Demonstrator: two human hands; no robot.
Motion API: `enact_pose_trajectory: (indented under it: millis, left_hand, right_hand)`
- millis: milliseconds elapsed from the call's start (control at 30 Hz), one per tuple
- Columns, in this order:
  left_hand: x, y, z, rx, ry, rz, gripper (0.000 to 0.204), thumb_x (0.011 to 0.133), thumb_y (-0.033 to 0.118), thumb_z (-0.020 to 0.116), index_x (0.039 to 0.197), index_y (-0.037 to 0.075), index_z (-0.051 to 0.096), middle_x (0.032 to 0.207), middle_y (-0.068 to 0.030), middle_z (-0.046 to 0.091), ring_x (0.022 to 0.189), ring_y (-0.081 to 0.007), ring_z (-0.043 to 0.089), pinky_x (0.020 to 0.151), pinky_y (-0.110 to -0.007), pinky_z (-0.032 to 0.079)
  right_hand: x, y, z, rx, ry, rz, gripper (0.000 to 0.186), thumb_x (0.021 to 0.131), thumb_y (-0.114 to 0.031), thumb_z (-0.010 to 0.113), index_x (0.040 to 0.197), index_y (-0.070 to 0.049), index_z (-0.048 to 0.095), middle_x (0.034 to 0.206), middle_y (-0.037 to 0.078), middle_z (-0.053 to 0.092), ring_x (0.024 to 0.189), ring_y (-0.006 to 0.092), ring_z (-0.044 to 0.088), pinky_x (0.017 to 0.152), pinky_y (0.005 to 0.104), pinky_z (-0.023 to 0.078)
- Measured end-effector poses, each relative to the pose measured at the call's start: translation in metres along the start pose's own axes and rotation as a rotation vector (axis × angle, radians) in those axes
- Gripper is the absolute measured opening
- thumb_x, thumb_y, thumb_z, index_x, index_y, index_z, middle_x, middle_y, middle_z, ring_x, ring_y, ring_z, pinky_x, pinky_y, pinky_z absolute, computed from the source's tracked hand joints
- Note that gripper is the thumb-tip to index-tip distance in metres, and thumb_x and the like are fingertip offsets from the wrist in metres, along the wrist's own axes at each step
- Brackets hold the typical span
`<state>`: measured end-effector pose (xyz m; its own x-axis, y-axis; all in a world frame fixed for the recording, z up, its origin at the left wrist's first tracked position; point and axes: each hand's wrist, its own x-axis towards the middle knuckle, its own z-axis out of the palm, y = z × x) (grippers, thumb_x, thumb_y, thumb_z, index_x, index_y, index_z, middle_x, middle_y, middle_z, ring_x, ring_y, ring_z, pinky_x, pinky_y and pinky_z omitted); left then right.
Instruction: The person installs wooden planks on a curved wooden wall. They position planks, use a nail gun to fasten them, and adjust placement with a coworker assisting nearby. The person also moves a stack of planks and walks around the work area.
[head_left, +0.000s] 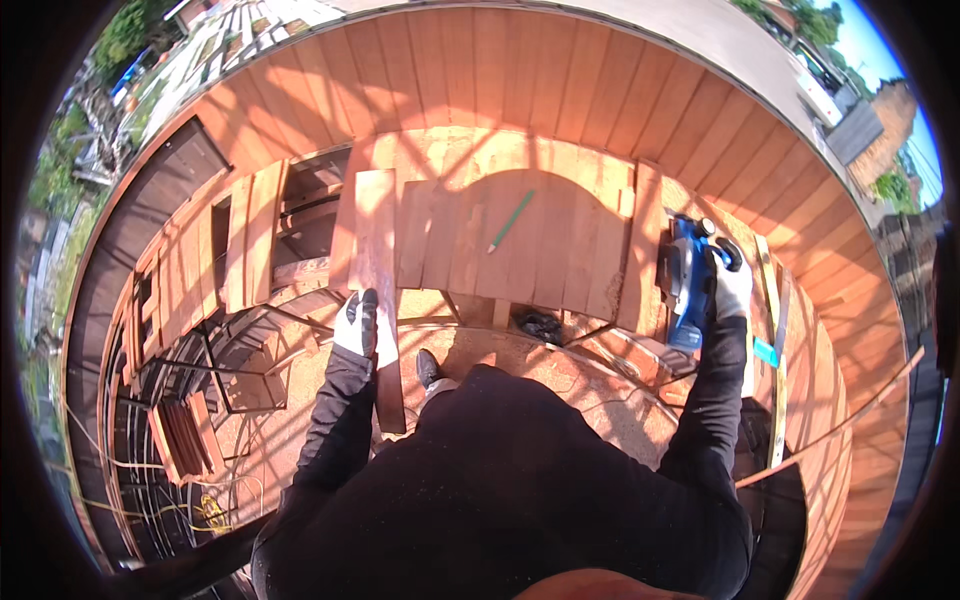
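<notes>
Left hand [357,322] fingers clamped on plank [378,290] edge, right hand [731,285] fingers gripping blue planer [686,285] at bench [520,240] edge

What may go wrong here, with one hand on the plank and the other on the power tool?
1. The long reddish wooden plank overhangs the bench edge, held only by the left hand; it may tip or slip.
2. The blue handheld power planer sits near the bench's right end under the right hand; it might fall.

Matt reddish wooden plank [377,270], glossy blue plastic planer [688,280], cloth gloves
</notes>
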<state>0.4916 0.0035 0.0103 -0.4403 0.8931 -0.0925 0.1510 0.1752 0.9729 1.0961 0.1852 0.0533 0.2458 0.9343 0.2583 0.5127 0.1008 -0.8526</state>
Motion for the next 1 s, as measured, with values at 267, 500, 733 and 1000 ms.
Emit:
enact_pose_trajectory:
  millis: [267, 500, 733, 1000]
  left_hand:
    - [0.000, 0.018, -0.012, -0.056, 0.097, 0.088, 0.028, 0.097, 0.035, 0.057, 0.094, 0.008, 0.061, 0.075, 0.0031, 0.056, 0.068, -0.0076, 0.051, 0.061, -0.026, 0.044]
    - [-0.014, 0.035, -0.047, 0.374, 0.282, 0.144, 0.036, 0.098, 0.038, 0.046, 0.090, 0.004, 0.057, 0.075, -0.0133, 0.058, 0.070, -0.0292, 0.057, 0.066, -0.036, 0.046]
    - [-0.006, 0.039, -0.091, 0.177, 0.448, 0.002, 0.026, 0.095, 0.031, 0.057, 0.091, 0.005, 0.057, 0.079, -0.0004, 0.055, 0.071, -0.0084, 0.049, 0.060, -0.028, 0.042]
    - [0.073, 0.048, -0.145, -0.034, 0.372, 0.050, 0.027, 0.099, 0.031, 0.053, 0.097, 0.005, 0.059, 0.078, 0.0024, 0.056, 0.071, -0.0071, 0.049, 0.061, -0.024, 0.040]
  right_hand:
    - [0.006, 0.011, -0.018, 0.219, -0.088, 0.145, 0.049, 0.089, -0.021, 0.069, 0.131, -0.004, 0.050, 0.108, 0.006, 0.063, 0.093, 0.0177, 0.060, 0.084, 0.0320, 0.050]
    - [0.001, -0.030, -0.010, -1.059, 0.233, -0.077, 0.060, 0.090, -0.039, 0.063, 0.139, -0.007, 0.048, 0.135, 0.018, 0.054, 0.123, 0.0361, 0.052, 0.103, 0.0419, 0.041]
    - [-0.010, -0.140, 0.120, -0.594, 0.091, -0.310, 0.051, 0.094, -0.033, 0.059, 0.134, -0.002, 0.052, 0.136, 0.020, 0.053, 0.123, 0.0345, 0.052, 0.103, 0.0413, 0.041]
    - [-0.020, -0.176, 0.332, -0.305, -0.442, -0.354, 0.044, 0.086, -0.018, 0.068, 0.125, -0.001, 0.057, 0.126, 0.018, 0.059, 0.119, 0.0349, 0.053, 0.102, 0.0415, 0.041]
